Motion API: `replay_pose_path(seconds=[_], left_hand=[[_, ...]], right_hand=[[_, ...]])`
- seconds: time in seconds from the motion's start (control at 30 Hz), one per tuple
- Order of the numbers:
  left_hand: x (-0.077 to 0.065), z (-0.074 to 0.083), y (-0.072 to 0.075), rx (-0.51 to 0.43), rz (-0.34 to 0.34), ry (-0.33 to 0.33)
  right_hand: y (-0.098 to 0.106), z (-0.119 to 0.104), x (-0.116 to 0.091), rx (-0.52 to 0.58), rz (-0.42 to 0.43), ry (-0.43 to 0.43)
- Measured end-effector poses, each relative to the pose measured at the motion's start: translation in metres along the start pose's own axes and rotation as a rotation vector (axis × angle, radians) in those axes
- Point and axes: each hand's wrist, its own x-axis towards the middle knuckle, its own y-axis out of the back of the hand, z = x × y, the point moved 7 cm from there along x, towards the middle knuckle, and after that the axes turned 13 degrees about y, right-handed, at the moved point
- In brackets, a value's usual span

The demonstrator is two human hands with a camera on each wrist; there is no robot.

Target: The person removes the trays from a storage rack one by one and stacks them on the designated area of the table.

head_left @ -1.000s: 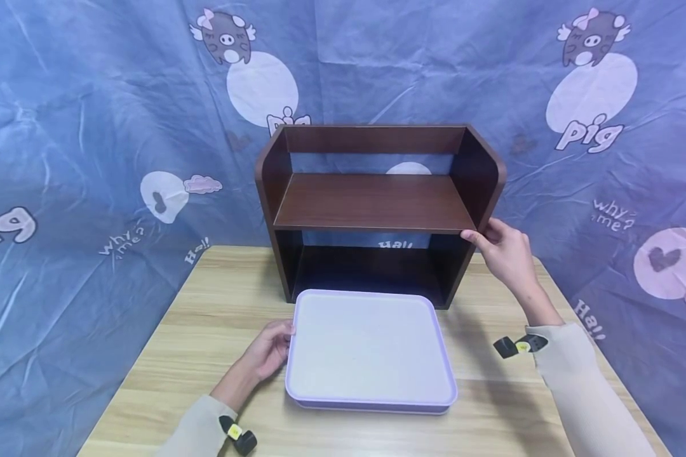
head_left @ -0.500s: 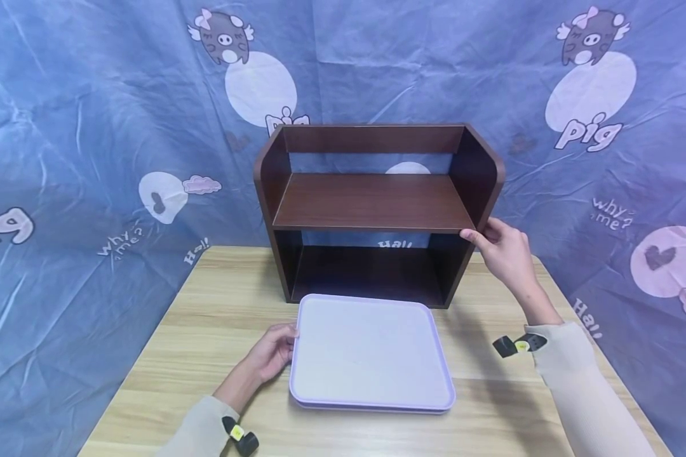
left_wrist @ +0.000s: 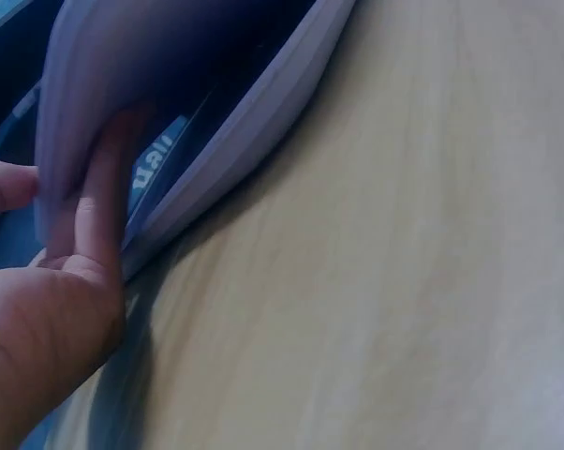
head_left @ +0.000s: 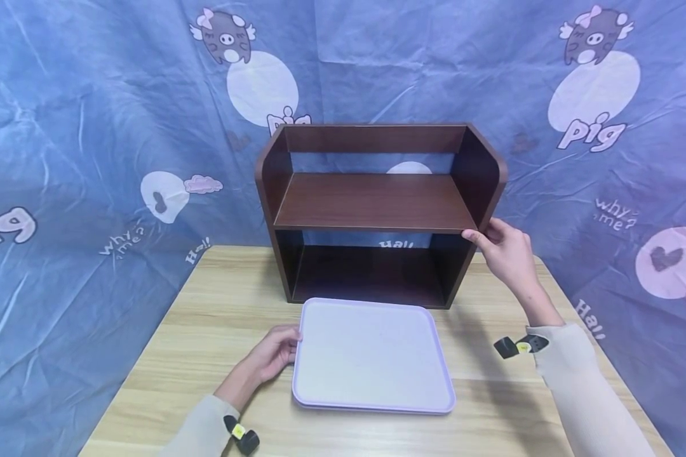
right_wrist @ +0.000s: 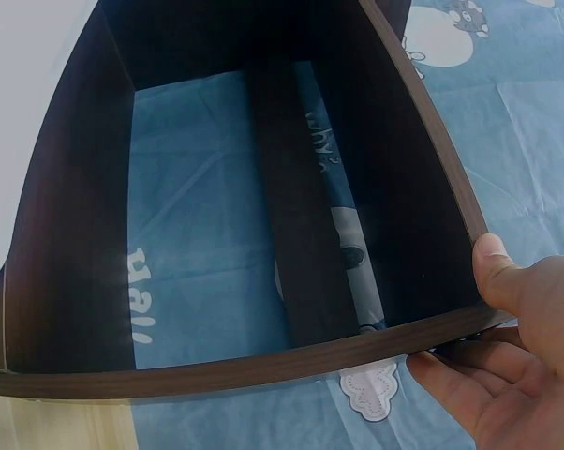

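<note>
A pale lilac tray (head_left: 371, 355) lies in front of the shelf in the head view, with a second rim showing beneath its front edge. My left hand (head_left: 275, 351) pinches the tray's left edge, thumb on one face and fingers underneath. In the left wrist view the upper tray (left_wrist: 104, 75) stands apart from a lower lilac rim (left_wrist: 254, 122), with a gap between them. My right hand (head_left: 505, 254) grips the right side of the dark brown two-tier shelf (head_left: 371, 200), its thumb at the front edge of the middle board.
The shelf stands at the back of a light wooden table (head_left: 217, 304). Behind and beside it hangs a blue printed cloth (head_left: 120, 127). The tray's far edge overlaps the shelf's bottom front edge in the head view.
My left hand has shifted slightly right with the tray's left edge. The tray's far edge has come a little nearer to me. My right hand and the shelf stay put.
</note>
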Motion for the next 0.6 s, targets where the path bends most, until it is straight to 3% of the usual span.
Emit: replay_pose_path(seconds=[0.3, 0.47, 0.6], left_hand=[[0.000, 0.005, 0.007, 0.220, 0.092, 0.069], [-0.006, 0.017, 0.004, 0.437, 0.237, 0.081], [-0.013, 0.028, -0.002, 0.620, 0.418, 0.052]], right_hand=[[0.000, -0.001, -0.001, -0.001, -0.004, -0.010], [-0.001, 0.000, -0.002, 0.000, -0.001, -0.010], [-0.001, 0.000, -0.002, -0.010, 0.002, -0.017]])
